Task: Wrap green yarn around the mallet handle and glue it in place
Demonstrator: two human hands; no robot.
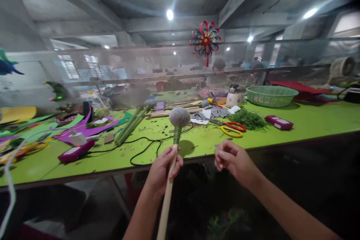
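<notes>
My left hand (166, 167) is closed round a pale wooden stick (168, 191), just below its top. The stick slants up from the bottom of the view. On its upper end sits a round grey cloth-covered head (179, 116), its neck wrapped in a green binding (177, 134). To the right, past the table's front edge, my right hand (236, 161) hangs apart from the stick with its fingers curled in and pressed together. Whatever may be between those fingertips is hidden or too small to make out.
On the green table (323, 120) lie scissors (232, 129) with red and yellow handles, green strands (249, 119), a purple device (279, 122) and another purple device (75, 152) with a black cord (144, 152). A green basket (271, 95) stands behind; purple felt pieces (87, 125) lie left.
</notes>
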